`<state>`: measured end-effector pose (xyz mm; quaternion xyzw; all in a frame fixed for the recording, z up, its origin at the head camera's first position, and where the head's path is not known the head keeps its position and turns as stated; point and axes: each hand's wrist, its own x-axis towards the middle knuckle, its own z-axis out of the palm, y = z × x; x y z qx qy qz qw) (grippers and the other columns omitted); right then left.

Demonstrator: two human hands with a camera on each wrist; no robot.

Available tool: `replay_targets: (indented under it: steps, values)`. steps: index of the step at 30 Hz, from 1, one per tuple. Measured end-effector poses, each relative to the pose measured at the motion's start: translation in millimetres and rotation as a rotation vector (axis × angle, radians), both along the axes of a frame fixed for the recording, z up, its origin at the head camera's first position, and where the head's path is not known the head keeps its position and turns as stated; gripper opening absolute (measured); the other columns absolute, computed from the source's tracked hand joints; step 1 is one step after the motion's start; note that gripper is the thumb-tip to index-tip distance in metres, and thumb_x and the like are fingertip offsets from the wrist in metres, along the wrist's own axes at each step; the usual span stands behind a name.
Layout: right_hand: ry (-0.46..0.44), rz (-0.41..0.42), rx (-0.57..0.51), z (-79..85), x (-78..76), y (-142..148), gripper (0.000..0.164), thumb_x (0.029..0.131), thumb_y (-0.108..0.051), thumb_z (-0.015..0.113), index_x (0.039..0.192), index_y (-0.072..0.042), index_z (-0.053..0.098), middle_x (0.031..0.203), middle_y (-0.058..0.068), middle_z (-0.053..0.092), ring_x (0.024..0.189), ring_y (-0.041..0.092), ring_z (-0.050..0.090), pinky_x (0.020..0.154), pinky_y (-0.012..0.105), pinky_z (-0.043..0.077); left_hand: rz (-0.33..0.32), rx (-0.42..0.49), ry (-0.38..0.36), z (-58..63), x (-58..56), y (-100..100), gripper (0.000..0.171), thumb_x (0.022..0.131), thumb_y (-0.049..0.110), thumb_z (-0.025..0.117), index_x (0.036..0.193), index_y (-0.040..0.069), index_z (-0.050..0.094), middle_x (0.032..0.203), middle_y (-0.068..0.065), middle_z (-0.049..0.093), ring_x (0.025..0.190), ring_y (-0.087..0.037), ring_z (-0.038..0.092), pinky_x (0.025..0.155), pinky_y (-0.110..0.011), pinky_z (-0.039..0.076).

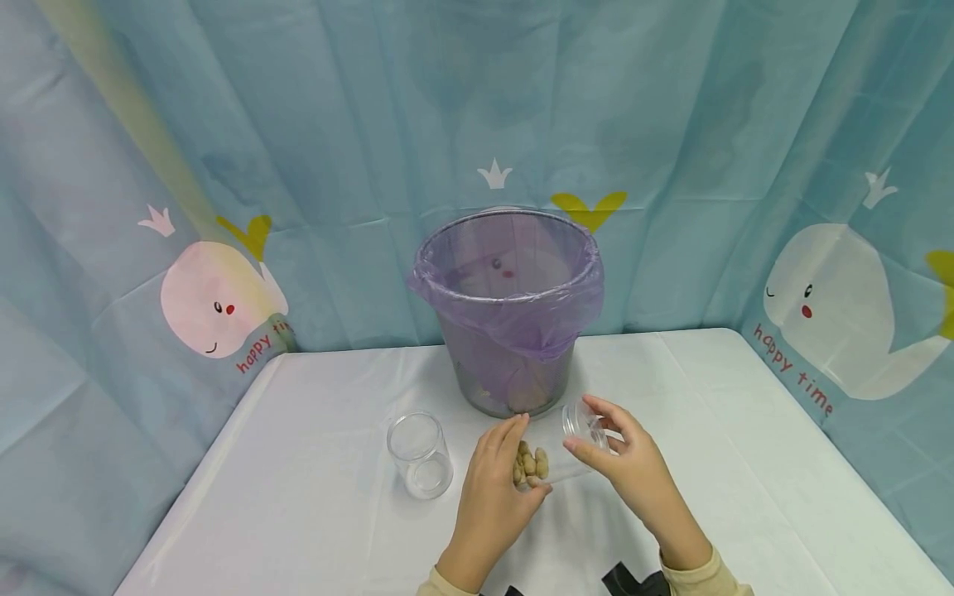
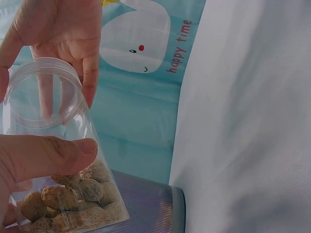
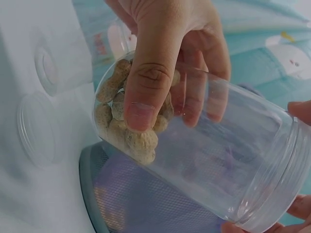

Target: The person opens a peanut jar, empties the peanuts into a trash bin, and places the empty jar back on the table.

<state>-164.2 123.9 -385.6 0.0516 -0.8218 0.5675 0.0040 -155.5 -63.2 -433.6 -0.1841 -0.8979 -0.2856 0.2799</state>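
A clear jar (image 3: 204, 160) lies tilted on its side between my hands, with several unshelled peanuts (image 1: 530, 463) gathered at its bottom end. My left hand (image 1: 492, 501) grips that end; in the left wrist view its thumb (image 2: 58, 153) presses the jar wall over the peanuts. At the other end, my right hand (image 1: 633, 468) holds the ridged neck (image 2: 46, 70), thumb on one side and fingers on the other. A second clear jar (image 1: 420, 455) stands upright on the table to the left, with no peanuts showing in it.
Behind the hands stands a mesh bin (image 1: 507, 377) lined with a purple bag (image 1: 522, 319). A clear round lid-like disc (image 3: 36, 128) lies on the white tabletop (image 1: 298, 497) in the right wrist view. Blue printed curtains (image 1: 358, 149) enclose the back and sides.
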Motion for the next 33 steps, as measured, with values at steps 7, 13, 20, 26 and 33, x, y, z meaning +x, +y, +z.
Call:
replay_targets:
  steps: [7, 13, 20, 26, 33]
  values:
    - [0.031, 0.019, 0.014, -0.4, 0.6, -0.9, 0.069, 0.091, -0.031, 0.072, 0.149, -0.010, 0.041, 0.150, 0.015, 0.042, 0.132, 0.032, 0.042, 0.113, 0.063, 0.037, 0.008, -0.001, -0.005, -0.4, 0.7, -0.2, 0.093, 0.057, 0.018, 0.098, 0.138, 0.008, 0.054, 0.135, -0.007, 0.059, 0.123, -0.026, 0.058, 0.102, -0.041, 0.054]
    - [0.004, -0.011, 0.047, 0.9, 0.3, -1.1, 0.067, 0.092, -0.036, 0.070, 0.148, -0.009, 0.043, 0.145, 0.016, 0.046, 0.128, 0.030, 0.046, 0.111, 0.060, 0.041, 0.008, 0.003, -0.008, -0.1, 0.8, 0.0, 0.093, 0.057, 0.017, 0.098, 0.139, 0.008, 0.054, 0.135, -0.007, 0.059, 0.123, -0.025, 0.058, 0.103, -0.041, 0.053]
    - [0.034, 0.001, 0.028, 1.4, 1.7, -0.4, 0.063, 0.092, -0.030, 0.070, 0.146, -0.009, 0.046, 0.148, 0.015, 0.046, 0.130, 0.031, 0.044, 0.112, 0.063, 0.039, 0.004, 0.009, 0.004, -0.3, 0.2, 0.5, 0.093, 0.056, 0.017, 0.098, 0.138, 0.009, 0.055, 0.134, -0.006, 0.060, 0.123, -0.025, 0.058, 0.102, -0.040, 0.054]
    - [0.040, 0.006, 0.008, 1.6, 1.4, -0.7, 0.065, 0.092, -0.029, 0.071, 0.147, -0.009, 0.044, 0.150, 0.014, 0.043, 0.130, 0.031, 0.043, 0.113, 0.063, 0.038, 0.008, 0.010, -0.002, -0.2, 0.4, 0.5, 0.093, 0.056, 0.017, 0.098, 0.138, 0.009, 0.055, 0.134, -0.007, 0.060, 0.122, -0.025, 0.058, 0.102, -0.041, 0.054]
    - [0.009, -0.020, 0.012, 2.2, 0.7, -0.3, 0.068, 0.091, -0.032, 0.072, 0.148, -0.009, 0.042, 0.142, 0.017, 0.048, 0.129, 0.031, 0.046, 0.111, 0.060, 0.041, 0.007, 0.006, -0.009, 0.5, 0.7, 0.0, 0.093, 0.057, 0.017, 0.098, 0.138, 0.008, 0.054, 0.134, -0.007, 0.060, 0.122, -0.025, 0.058, 0.102, -0.041, 0.054]
